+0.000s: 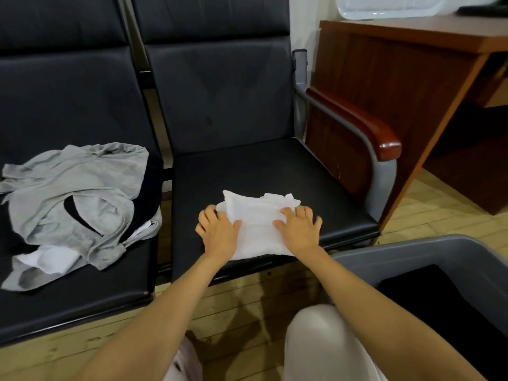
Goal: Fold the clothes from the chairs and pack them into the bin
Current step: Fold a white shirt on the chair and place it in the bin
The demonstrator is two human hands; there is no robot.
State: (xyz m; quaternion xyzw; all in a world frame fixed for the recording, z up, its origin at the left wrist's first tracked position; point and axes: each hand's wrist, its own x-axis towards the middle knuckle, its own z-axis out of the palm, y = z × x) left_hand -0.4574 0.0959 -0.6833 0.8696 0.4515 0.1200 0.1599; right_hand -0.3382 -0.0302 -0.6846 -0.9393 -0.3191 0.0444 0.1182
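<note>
Left hand (217, 229) and right hand (298, 228), grip open and fingers spread flat, press the folded white garment (258, 215) at the chair seat (247, 171) front edge; lifted loosely toward the grey bin (453, 251), the fold likely slips apart or drops floorward.

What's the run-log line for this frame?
phase: folding; left hand: pressing white garment; right hand: pressing same; location: right chair seat; pending: grey clothes pile, left chair; bin: lower right

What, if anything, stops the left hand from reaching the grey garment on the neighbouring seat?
Probably nothing, so yes: the left hand presses the white cloth, and the grey garment lies uncovered on the seat beside it.
</note>
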